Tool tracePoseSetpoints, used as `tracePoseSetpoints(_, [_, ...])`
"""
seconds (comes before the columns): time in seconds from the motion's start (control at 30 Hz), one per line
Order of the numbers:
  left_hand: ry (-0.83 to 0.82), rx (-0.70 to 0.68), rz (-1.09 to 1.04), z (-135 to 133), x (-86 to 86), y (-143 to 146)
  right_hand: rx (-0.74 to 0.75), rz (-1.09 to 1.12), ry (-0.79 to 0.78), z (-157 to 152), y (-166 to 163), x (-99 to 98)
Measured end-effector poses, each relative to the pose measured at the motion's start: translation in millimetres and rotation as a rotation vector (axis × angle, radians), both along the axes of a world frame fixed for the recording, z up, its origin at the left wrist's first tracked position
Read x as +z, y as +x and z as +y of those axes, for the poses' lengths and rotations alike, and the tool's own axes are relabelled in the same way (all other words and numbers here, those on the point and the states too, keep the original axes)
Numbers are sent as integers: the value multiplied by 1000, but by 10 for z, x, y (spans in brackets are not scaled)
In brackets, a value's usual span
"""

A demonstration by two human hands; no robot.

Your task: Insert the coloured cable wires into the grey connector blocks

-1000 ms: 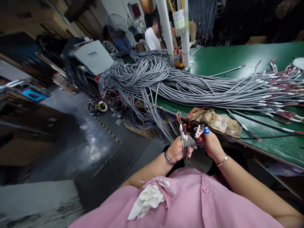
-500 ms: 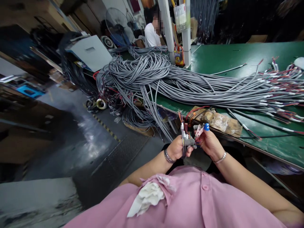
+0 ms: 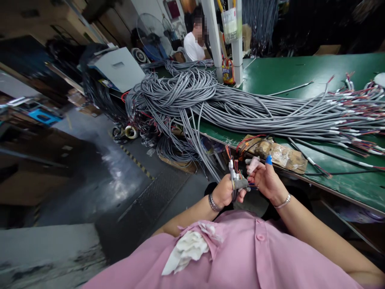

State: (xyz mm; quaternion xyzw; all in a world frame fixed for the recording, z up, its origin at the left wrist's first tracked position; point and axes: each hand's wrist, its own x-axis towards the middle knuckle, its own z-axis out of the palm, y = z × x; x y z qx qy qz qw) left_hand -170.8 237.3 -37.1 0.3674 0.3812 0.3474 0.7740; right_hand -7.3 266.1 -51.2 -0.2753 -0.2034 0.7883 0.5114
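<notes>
My left hand point(image 3: 224, 192) is closed around a few grey cables point(image 3: 234, 195), held upright in front of my body. Their white-banded ends fan into thin coloured wires point(image 3: 236, 165) above the fist. A grey cover wraps the thumb lying across the cables. Just to the right, my right hand point(image 3: 267, 182) is raised with its thumb apart from the curled fingers. A blue cover point(image 3: 268, 159) caps that thumb, and a pale pinkish wrap point(image 3: 253, 165) sits around a fingertip. Nothing shows gripped in this hand; its lower fingers are close to the wire ends.
A thick bundle of grey cables point(image 3: 255, 110) runs along the green table point(image 3: 288, 74). A taped cardboard piece point(image 3: 281, 154) lies at the table's near edge. White posts point(image 3: 237, 60) rise behind the bundle. A person in white point(image 3: 193, 46) sits beyond. Coiled cables point(image 3: 177, 149) hang low at the left.
My right thumb has lifted away from the fingers, and the right hand has shifted slightly right. My left hand still holds the cables. The view has turned a little.
</notes>
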Motion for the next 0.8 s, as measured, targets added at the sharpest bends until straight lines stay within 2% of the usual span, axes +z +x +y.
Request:
tracePoseSetpoints(0.1, [53, 68, 21, -127, 23, 16, 51, 13, 23, -27, 40, 3])
tracePoseSetpoints(0.33, [80, 254, 27, -226, 59, 116, 7, -112, 64, -73, 37, 24])
tracePoseSetpoints(0.53, [72, 260, 43, -168, 64, 143, -29, -107, 45, -29, 13, 3])
tracePoseSetpoints(0.8, [51, 182, 106, -76, 31, 166, -155, -123, 21, -10, -49, -55])
